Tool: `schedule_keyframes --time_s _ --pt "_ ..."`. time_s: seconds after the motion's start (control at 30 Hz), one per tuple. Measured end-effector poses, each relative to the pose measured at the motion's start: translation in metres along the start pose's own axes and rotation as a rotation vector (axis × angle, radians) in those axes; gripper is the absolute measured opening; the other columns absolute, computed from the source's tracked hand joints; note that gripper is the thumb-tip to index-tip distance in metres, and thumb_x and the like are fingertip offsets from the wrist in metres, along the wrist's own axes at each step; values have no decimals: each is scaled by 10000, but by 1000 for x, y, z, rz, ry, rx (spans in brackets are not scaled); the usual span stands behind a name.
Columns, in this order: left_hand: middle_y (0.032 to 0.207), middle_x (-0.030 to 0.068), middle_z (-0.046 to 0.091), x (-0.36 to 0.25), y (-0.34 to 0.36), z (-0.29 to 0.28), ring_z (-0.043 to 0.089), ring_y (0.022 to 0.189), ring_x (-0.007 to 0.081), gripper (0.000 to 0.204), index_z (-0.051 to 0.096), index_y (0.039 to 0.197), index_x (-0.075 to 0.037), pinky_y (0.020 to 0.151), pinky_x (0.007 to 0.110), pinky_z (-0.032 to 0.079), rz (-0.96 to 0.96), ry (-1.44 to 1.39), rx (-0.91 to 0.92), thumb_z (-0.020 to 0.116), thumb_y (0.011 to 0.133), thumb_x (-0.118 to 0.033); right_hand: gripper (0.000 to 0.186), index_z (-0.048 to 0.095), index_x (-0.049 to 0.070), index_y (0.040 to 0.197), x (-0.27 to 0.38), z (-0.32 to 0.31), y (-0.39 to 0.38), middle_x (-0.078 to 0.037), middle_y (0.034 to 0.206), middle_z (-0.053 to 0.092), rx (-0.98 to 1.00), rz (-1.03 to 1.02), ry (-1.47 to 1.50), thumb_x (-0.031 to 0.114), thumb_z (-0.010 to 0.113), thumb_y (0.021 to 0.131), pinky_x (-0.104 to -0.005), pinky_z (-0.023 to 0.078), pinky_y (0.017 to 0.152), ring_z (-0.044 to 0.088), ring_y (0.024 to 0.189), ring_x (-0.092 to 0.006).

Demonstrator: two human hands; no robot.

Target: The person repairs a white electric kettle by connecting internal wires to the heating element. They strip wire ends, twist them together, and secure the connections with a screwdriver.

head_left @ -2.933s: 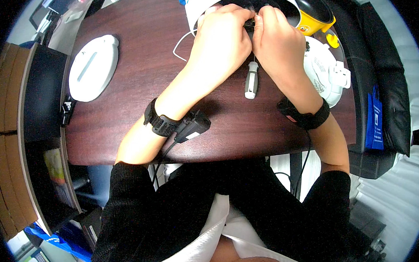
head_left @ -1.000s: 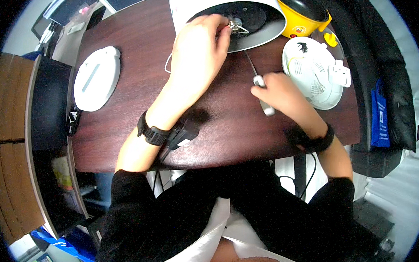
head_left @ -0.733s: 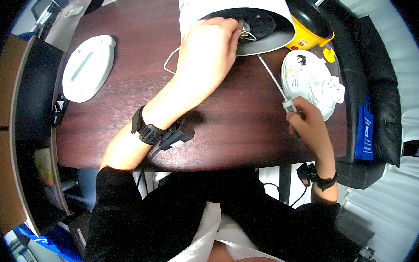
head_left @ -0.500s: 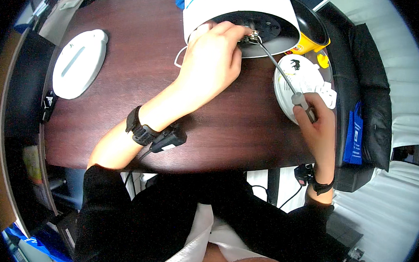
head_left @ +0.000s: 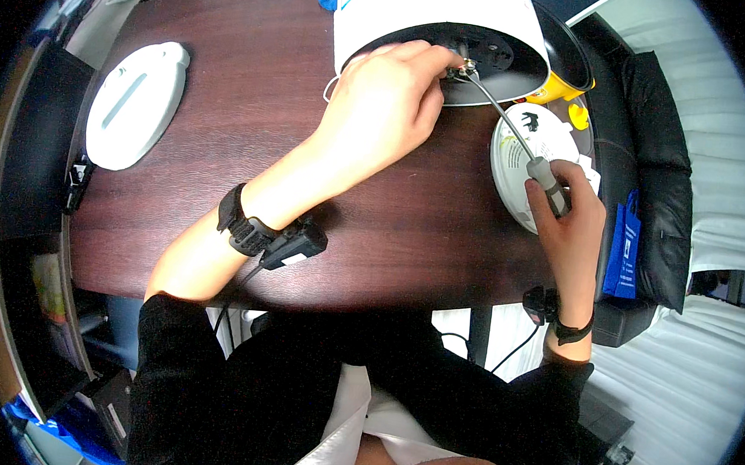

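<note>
A white rounded appliance housing lies on its side at the far edge, its open end toward me. My left hand reaches into that opening with fingers bent. Its fingertips meet a small shiny metal part by the black inner disc; the thumb's grip is hidden. In my right hand is a screwdriver with a grey handle, held between thumb and fingers. The long shaft slants up and left, and its tip is at the metal part.
At the left lies a white oval cover with a long slot. A round white base rests under the screwdriver at the right. Behind it stands a yellow and black bowl-shaped container. A blue bag hangs by the black sofa.
The housing, both hands and the screwdriver sit slightly farther right in the picture, while the cover sits farther left. The screwdriver tip stays at the metal part.
</note>
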State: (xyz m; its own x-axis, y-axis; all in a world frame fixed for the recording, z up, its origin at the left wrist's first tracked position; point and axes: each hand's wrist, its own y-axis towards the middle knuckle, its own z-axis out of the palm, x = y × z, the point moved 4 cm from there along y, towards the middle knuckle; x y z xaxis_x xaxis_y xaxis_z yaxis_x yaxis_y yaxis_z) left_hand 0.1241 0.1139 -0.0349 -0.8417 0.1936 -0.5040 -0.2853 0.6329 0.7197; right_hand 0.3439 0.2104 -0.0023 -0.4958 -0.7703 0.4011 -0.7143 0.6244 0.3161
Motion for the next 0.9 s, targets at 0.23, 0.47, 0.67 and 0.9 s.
schedule_keyframes --time_s 0.23,0.47,0.67,0.9 --pt "908 174 651 -1 2 -2 650 871 346 246 620 1069 -16 785 411 518 -35 14 76 543 836 2 251 597 26 998 3 -1 -3 -182 907 652 -25 -34 -12 114 739 811 -342 520 684 667 769 -304" --pt "876 173 673 -2 6 -4 663 845 355 192 594 1051 -17 762 430 521 -93 24 115 557 865 -42 245 595 24 989 7 -2 -2 -177 880 648 -20 -25 -23 113 738 810 -342 518 680 660 748 -307" --pt "874 158 693 -3 5 -3 676 862 351 173 558 1050 -29 764 425 532 -105 22 119 555 878 -54 246 595 22 986 9 0 -3 -183 876 649 -38 -43 -48 126 738 815 -352 515 668 660 752 -333" --pt "857 167 698 0 7 -2 686 829 349 153 557 1027 -5 737 408 540 -84 -5 156 557 884 -58 222 589 5 985 15 3 -8 -228 822 643 36 35 -56 184 671 882 -386 501 658 650 755 -396"
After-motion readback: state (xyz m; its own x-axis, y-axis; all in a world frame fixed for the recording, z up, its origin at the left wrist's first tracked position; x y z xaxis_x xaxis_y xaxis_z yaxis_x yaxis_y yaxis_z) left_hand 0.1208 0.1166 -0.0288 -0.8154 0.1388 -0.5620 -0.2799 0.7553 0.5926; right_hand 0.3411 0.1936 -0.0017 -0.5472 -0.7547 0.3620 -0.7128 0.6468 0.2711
